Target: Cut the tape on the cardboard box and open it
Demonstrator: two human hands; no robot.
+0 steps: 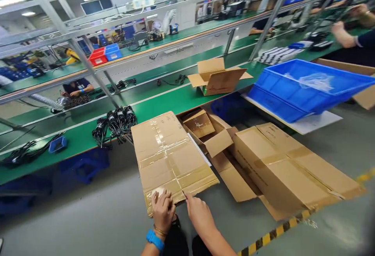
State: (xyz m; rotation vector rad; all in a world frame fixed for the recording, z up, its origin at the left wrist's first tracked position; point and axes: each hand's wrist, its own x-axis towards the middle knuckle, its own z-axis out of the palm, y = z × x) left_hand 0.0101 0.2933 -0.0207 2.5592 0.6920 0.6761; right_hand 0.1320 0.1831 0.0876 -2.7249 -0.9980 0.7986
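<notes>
A flat, taped cardboard piece [164, 146] lies in front of me, its far end by the green bench, with clear and brown tape across it and handwriting at the far edge. My left hand [163, 209] is at its near left corner, fingers curled over a pale rounded thing [158, 191] that I cannot name for sure. My right hand [199, 212] is closed at the near edge, around a thin dark tool [184, 194] whose tip touches the cardboard near the tape seam. Most of the tool is hidden in the fist.
To the right stand an open carton [216, 139] and a large taped carton [293, 162]. A blue crate [310, 88] holds clear plastic bags. On the green bench [158, 105] are bundled black cables [118, 123] and a small open box [221, 78]. Co-workers' hands show beyond.
</notes>
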